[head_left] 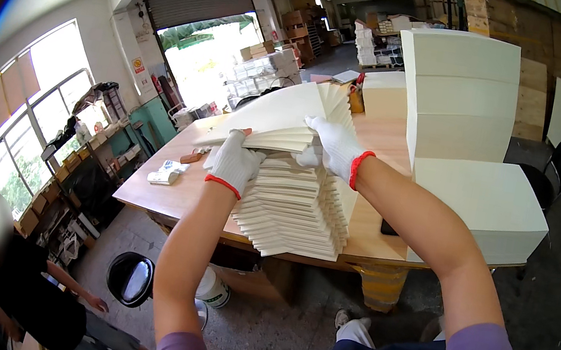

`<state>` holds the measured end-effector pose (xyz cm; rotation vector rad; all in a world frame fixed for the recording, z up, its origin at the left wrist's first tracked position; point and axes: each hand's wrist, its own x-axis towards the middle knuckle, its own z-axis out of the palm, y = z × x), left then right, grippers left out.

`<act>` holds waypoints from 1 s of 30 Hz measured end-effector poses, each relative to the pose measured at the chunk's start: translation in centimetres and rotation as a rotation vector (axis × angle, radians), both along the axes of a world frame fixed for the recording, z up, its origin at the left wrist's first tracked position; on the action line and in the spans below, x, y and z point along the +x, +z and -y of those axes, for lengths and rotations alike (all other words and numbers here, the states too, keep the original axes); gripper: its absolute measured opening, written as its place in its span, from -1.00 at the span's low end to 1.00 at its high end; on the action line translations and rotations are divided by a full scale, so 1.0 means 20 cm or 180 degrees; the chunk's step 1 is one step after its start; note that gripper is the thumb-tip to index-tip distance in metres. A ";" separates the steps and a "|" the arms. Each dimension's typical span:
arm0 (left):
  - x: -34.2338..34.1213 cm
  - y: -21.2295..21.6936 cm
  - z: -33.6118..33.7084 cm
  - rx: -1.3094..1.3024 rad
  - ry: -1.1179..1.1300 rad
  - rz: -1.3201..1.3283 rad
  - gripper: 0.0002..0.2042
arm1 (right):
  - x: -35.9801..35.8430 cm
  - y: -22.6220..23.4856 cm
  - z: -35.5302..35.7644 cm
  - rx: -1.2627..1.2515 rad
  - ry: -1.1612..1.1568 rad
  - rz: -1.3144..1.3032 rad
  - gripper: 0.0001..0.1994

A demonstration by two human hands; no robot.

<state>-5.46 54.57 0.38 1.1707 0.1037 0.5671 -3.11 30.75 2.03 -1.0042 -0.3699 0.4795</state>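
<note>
A tall stack of cream paper (289,210) stands at the table's near edge, its layers fanned out in offset, pleated bundles. Both my hands wear white knit gloves with red cuffs. My left hand (237,162) grips the left near corner of an upper paper bundle (279,138), its thumb on top and its other fingers mostly hidden. On the right, my right hand (335,147) is closed on the same bundle, some gloved fingers over the top and part of the glove showing below. Large pale sheets (281,105) spread behind my hands.
The wooden table (370,238) carries a tall block of pale paper (461,94) and a lower paper stack (479,208) at right. A small white packet (167,172) lies at left. A black bin (130,278) and white bucket (213,288) stand below; a person (38,290) is at lower left.
</note>
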 end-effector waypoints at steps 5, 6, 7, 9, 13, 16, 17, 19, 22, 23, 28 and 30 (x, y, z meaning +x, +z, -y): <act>-0.18 0.14 0.21 -0.1276 -0.0346 0.0044 -0.56 | -0.14 -0.02 0.10 0.0544 0.0241 -0.0207 -0.57; -0.18 0.15 0.20 -0.1163 -0.0360 0.0083 -0.55 | -0.20 -0.04 0.13 0.0702 0.0330 -0.0122 -0.57; -0.19 0.16 0.17 -0.1051 -0.0373 0.0119 -0.55 | -0.23 -0.07 0.15 0.0668 0.0443 -0.0119 -0.58; -0.21 0.15 0.21 -0.0945 -0.0314 0.0113 -0.57 | -0.30 -0.18 0.21 0.0558 0.0632 -0.0186 -0.59; -0.18 0.14 0.18 -0.0276 -0.0178 0.0069 -0.60 | -0.52 -0.28 0.39 -0.0240 0.1204 -0.0285 -0.61; -0.09 0.08 -0.05 0.1471 0.0069 -0.0041 -0.57 | -0.58 -0.34 0.48 -0.0415 0.1542 -0.0517 -0.64; -0.09 0.08 -0.02 0.1148 -0.0045 -0.0162 -0.55 | -0.59 -0.36 0.54 -0.0471 0.1441 -0.0517 -0.63; -0.15 0.14 0.18 -0.0516 -0.0407 -0.0447 -0.51 | -0.60 -0.42 0.66 -0.0575 0.1274 -0.0517 -0.61; -0.25 0.14 0.17 -0.0377 -0.0412 -0.0159 -0.49 | -0.65 -0.43 0.83 -0.0722 0.1152 -0.0551 -0.62; -0.28 0.09 0.07 0.0077 -0.0358 0.0044 -0.51 | -0.69 -0.40 0.89 -0.0864 0.1043 -0.0503 -0.62; -0.72 -0.31 0.70 -0.0858 -0.0966 0.1519 -0.55 | -0.73 -0.63 1.47 -0.1184 0.0064 -0.0185 -0.62; -0.74 -0.47 1.08 0.0140 -0.0825 0.1425 -0.58 | -0.72 -0.67 1.72 -0.1305 -0.0524 -0.0113 -0.63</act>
